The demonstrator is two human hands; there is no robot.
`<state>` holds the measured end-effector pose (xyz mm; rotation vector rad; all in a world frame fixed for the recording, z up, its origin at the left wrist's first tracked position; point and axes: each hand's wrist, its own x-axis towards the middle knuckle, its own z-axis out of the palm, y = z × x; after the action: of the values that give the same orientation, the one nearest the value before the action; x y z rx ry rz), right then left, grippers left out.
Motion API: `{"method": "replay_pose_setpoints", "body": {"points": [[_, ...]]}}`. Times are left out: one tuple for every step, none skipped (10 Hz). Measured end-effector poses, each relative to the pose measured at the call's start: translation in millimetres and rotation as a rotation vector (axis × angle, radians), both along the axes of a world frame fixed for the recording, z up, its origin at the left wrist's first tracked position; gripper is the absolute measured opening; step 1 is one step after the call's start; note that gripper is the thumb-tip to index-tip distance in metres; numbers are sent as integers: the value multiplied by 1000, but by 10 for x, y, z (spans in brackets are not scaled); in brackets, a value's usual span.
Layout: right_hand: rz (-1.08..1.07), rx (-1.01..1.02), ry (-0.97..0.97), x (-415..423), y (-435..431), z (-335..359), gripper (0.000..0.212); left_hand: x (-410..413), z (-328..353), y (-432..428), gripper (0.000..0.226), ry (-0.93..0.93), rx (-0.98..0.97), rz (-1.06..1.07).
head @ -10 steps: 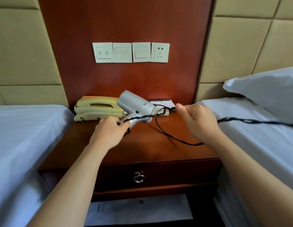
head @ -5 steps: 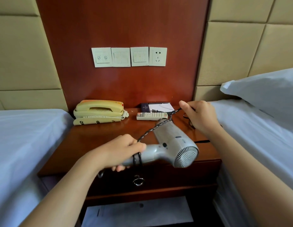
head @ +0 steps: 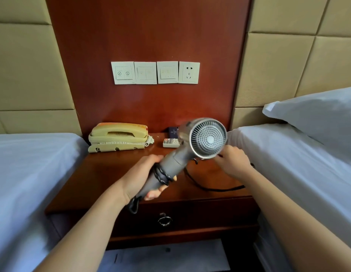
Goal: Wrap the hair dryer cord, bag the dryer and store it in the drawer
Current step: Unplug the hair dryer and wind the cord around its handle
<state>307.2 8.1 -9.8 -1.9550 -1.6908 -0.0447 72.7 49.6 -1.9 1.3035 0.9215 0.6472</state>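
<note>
The left hand grips the hair dryer by its handle, cord coiled at the fingers; the right hand pinches slack cord below the grille.

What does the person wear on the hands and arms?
Nothing shows on them. The left hand and the right hand are bare: no gloves, rings or watch. The forearms are bare too, and no sleeve is in view.

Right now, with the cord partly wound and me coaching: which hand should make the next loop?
Right. The right hand pinches the loose cord beside the dryer; the left hand grips its handle.
</note>
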Motion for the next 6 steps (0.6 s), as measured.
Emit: {"method": "replay_pose_setpoints", "body": {"points": [[50,-85,-167,-51,-41,-18,56,39,25,198,26,34,5,146],[35,-109,-308,-127,-82,-30,56,45,-80,202,49,-144,-5,49],[34,-21,-460,-222,-128,4,51,45,-152,196,53,-195,-6,104],[64,-4,-589,-313,-152,66,50,159,-123,204,51,-145,14,215],[95,130,-659,-368,-166,79,42,270,-152,181,46,-64,92,298],[105,189,-639,-393,-182,82,35,359,-177,153,42,86,237,354]]}}
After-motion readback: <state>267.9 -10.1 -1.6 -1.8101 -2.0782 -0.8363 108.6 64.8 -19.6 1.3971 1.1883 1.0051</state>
